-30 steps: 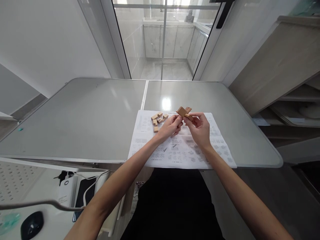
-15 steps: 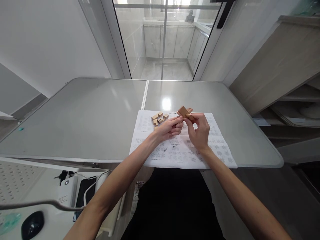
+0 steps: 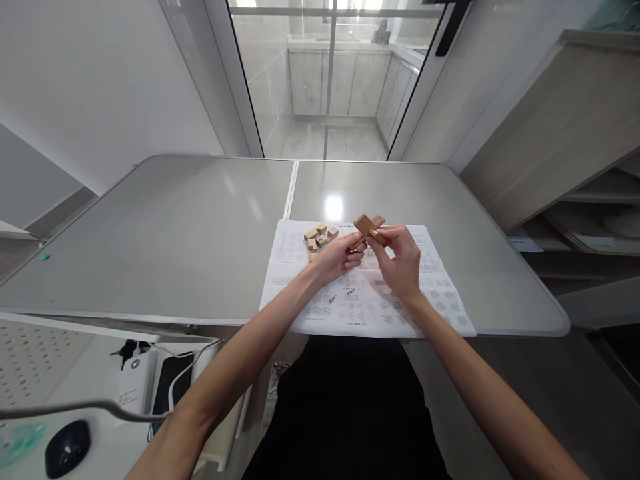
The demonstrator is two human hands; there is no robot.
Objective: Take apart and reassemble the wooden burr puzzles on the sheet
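Note:
Between my two hands, above a printed paper sheet (image 3: 350, 313), is a group of joined wooden puzzle pieces (image 3: 365, 225), tilted and crossing one another. My right hand (image 3: 400, 260) pinches it from the right between thumb and fingers. My left hand (image 3: 340, 256) is closed on its lower left side, fingertips touching the wood. Several loose notched wooden blocks (image 3: 312, 244) lie on the sheet just left of my left hand, which hides part of the nearest one. Small diagrams cover the sheet.
The sheet lies on a grey table (image 3: 200, 233) with a seam down its middle. Lower left, a white surface holds a black mouse (image 3: 68, 448), a white power bank (image 3: 137, 381), a dark phone (image 3: 173, 380) and cables. A shelf unit (image 3: 550, 133) stands on the right.
My left fingers have loosened and shifted along the underside of the wooden pieces. The pieces have turned slightly in my right hand's pinch. The loose blocks stay put.

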